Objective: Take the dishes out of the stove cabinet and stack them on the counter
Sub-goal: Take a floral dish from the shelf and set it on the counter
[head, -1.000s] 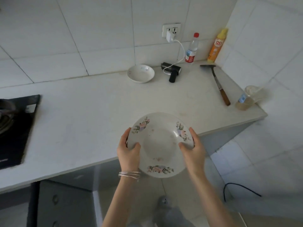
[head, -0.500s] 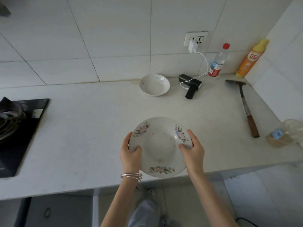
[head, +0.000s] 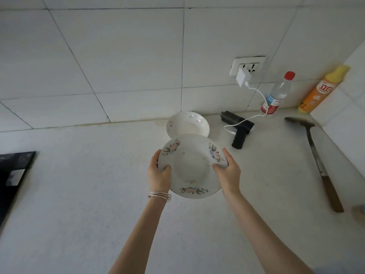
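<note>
I hold a white floral plate above the white counter, tilted toward me. My left hand grips its left rim and my right hand grips its right rim, thumbs on the inner face. Just behind the plate, a white floral bowl sits on the counter near the tiled wall; the plate's far edge overlaps the bowl's near rim in view. The stove cabinet is out of view.
A black hand-held device on a white charger cable lies right of the bowl. A water bottle and a yellow bottle stand by the wall. A wooden-handled spatula lies at right. The black stove is at left.
Both hands have carried the plate forward over the counter, from its front edge to just in front of the bowl. The view has moved closer to the wall.
</note>
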Available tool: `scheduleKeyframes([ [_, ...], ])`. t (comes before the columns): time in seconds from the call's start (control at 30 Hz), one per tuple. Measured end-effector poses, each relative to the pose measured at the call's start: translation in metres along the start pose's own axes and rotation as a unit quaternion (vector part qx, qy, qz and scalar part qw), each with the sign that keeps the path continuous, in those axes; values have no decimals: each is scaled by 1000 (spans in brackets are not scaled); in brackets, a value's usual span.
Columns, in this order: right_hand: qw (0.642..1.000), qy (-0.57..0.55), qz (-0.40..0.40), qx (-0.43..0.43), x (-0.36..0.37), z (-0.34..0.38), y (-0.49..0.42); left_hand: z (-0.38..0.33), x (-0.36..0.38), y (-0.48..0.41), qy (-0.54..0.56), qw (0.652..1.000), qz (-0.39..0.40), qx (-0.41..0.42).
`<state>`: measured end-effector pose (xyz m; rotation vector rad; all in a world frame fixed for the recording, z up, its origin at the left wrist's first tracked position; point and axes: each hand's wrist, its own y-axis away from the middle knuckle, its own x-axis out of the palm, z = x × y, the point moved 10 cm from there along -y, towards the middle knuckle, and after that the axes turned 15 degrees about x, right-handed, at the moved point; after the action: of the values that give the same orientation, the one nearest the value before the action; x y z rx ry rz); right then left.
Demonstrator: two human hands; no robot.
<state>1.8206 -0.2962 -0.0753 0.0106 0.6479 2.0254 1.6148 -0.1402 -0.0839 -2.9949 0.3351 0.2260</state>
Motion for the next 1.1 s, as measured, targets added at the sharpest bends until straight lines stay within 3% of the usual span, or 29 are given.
scheduleKeyframes([
  [0.5, 996, 84, 16, -7, 68, 22, -156, 49, 70, -122, -39, 999, 13, 11],
  [1.1, 996, 87, 24, -22, 92, 28, -194, 80, 86, -156, -69, 998, 2, -3],
])
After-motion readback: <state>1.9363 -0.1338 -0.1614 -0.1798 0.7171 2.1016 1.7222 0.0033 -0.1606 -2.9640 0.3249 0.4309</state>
